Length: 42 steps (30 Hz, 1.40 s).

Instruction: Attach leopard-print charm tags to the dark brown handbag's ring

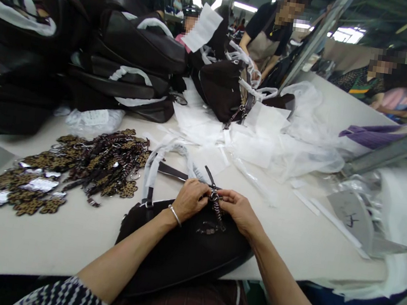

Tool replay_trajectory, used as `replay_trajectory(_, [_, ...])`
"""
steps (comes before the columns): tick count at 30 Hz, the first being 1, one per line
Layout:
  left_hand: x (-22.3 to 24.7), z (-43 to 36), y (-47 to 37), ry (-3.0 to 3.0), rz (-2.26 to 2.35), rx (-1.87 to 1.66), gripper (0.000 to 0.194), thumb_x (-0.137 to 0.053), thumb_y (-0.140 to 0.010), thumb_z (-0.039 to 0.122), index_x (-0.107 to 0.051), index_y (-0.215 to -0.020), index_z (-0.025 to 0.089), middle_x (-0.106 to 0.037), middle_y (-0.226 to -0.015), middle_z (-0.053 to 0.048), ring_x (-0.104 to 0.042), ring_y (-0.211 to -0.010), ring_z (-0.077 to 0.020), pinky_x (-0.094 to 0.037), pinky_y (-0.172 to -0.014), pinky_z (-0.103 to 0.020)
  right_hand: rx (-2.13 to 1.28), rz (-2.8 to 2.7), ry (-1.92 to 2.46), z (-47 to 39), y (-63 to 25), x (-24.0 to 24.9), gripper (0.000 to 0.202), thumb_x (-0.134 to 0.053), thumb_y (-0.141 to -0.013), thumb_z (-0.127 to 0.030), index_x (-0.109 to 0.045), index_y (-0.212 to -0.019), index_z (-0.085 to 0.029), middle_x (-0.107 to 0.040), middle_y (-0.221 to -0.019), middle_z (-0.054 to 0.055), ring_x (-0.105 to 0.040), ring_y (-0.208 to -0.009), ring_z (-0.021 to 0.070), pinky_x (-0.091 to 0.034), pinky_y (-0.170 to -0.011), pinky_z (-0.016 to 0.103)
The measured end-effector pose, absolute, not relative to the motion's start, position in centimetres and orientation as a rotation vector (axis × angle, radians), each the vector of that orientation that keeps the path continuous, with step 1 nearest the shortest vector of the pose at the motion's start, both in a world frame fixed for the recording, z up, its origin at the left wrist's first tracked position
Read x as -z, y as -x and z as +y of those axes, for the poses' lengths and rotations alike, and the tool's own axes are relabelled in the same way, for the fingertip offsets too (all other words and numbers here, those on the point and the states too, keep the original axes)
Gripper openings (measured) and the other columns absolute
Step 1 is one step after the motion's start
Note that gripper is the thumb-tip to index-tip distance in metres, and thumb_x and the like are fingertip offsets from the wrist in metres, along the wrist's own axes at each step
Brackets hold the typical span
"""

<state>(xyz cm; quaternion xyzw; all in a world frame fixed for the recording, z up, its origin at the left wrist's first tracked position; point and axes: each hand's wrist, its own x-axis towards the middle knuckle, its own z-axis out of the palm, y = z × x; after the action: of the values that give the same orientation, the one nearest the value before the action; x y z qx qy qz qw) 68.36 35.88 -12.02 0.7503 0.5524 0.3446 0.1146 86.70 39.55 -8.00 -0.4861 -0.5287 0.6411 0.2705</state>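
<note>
A black handbag [183, 250] lies at the near table edge, its handles wrapped in white paper [157, 159]. Both my hands meet over its top. My left hand [189, 199], with a thin bangle on the wrist, pinches the metal clip of a striped strap charm [216, 206]. My right hand [238, 211] grips the same charm from the other side. The charm's strap hangs down onto the bag's front.
A pile of leopard-print charms [74, 165] lies left of the bag. Stacked black bags [125, 62] fill the back left. White paper and clear plastic [265, 140] cover the middle. A metal bar [395, 148] slants at right. Other people work across the table.
</note>
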Motion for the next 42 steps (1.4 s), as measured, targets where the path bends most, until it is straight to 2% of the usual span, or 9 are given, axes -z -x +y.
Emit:
replay_trajectory(12, [12.1,35.9,-68.6,-2.206,1.631,-0.963,0.009,-0.057,-0.080,0.015,-0.060,-0.086,0.021,-0.066,-0.081,0.000,-0.058,-0.084,-0.0185,-0.035,-0.098,-0.038,-1.697,-1.459,1.327,39.2,-86.6,7.9,0.027,-0.065,-0.065,-0.022,-0.069,-0.091,-0.018,-0.069,-0.075,0.000,-0.059,-0.068,0.0147,-0.046,-0.066,0.027])
replay_trajectory(15, [11.8,35.6,-68.6,-2.193,1.592,-0.966,0.017,-0.058,-0.081,0.016,-0.061,-0.096,0.022,-0.068,-0.092,-0.002,-0.059,-0.092,-0.0192,-0.034,-0.101,-0.040,-1.729,-1.384,1.256,39.4,-87.0,8.1,0.031,-0.067,-0.065,-0.021,-0.069,-0.095,-0.018,-0.067,-0.072,-0.002,-0.058,-0.067,0.0128,-0.045,-0.066,0.025])
replay_trajectory(19, [11.0,35.1,-68.7,-2.182,1.529,-1.034,0.025,-0.063,-0.082,0.021,-0.060,-0.106,0.024,-0.066,-0.112,-0.003,-0.057,-0.110,-0.0195,-0.022,-0.113,-0.044,-1.824,-1.249,1.201,39.6,-87.3,8.2,0.031,-0.071,-0.065,-0.023,-0.070,-0.095,-0.017,-0.070,-0.084,0.002,-0.061,-0.073,0.0148,-0.047,-0.070,0.026])
replay_trajectory(24, [9.9,35.0,-69.0,-2.133,1.510,-1.117,0.010,-0.055,-0.090,0.026,-0.061,-0.098,0.023,-0.069,-0.102,-0.002,-0.060,-0.101,-0.0173,-0.021,-0.113,-0.045,-1.928,-1.142,1.212,39.6,-86.9,7.8,0.031,-0.077,-0.061,-0.026,-0.070,-0.090,-0.017,-0.071,-0.086,0.005,-0.061,-0.072,0.0158,-0.048,-0.069,0.028])
replay_trajectory(26, [9.3,35.0,-68.9,-2.077,1.525,-1.144,0.011,-0.051,-0.092,0.028,-0.061,-0.093,0.022,-0.069,-0.096,-0.002,-0.060,-0.095,-0.0176,-0.030,-0.108,-0.042,-1.938,-1.151,1.204,39.5,-86.8,7.7,0.029,-0.077,-0.061,-0.026,-0.071,-0.087,-0.016,-0.071,-0.084,0.004,-0.061,-0.071,0.0156,-0.048,-0.069,0.027])
replay_trajectory(29, [7.9,34.9,-68.5,-1.957,1.520,-1.089,0.015,-0.050,-0.092,0.031,-0.060,-0.088,0.021,-0.067,-0.085,-0.002,-0.059,-0.083,-0.0172,-0.043,-0.085,-0.032,-1.954,-1.167,1.167,39.4,-86.7,7.4,0.025,-0.075,-0.068,-0.032,-0.071,-0.087,-0.016,-0.071,-0.088,0.006,-0.063,-0.078,0.0174,-0.049,-0.073,0.029])
replay_trajectory(33, [5.8,35.0,-67.9,-1.809,1.507,-0.922,0.017,-0.053,-0.087,0.033,-0.061,-0.079,0.019,-0.064,-0.072,0.001,-0.055,-0.066,-0.0135,-0.040,-0.065,-0.025,-1.914,-1.320,1.113,38.7,-86.2,6.6,0.035,-0.068,-0.079,-0.046,-0.067,-0.100,-0.018,-0.070,-0.095,0.006,-0.063,-0.084,0.0186,-0.047,-0.074,0.029])
replay_trajectory(37, [5.3,35.5,-67.5,-1.522,1.354,-0.903,0.020,-0.055,-0.082,0.034,-0.059,-0.073,0.016,-0.060,-0.062,0.001,-0.052,-0.060,-0.0120,-0.039,-0.060,-0.024,-1.787,-1.377,1.108,37.6,-85.4,6.4,0.029,-0.076,-0.072,-0.040,-0.064,-0.088,-0.019,-0.066,-0.078,-0.001,-0.057,-0.072,0.0135,-0.043,-0.068,0.025])
replay_trajectory(42, [7.0,35.3,-67.7,-1.095,1.094,-0.938,0.029,-0.063,-0.078,0.042,-0.058,-0.073,0.014,-0.062,-0.064,-0.001,-0.052,-0.059,-0.0103,-0.038,-0.060,-0.022,-1.625,-1.408,1.192,36.8,-85.5,7.2,0.026,-0.066,-0.080,-0.044,-0.065,-0.080,-0.018,-0.064,-0.075,0.000,-0.053,-0.067,0.0134,-0.041,-0.066,0.025])
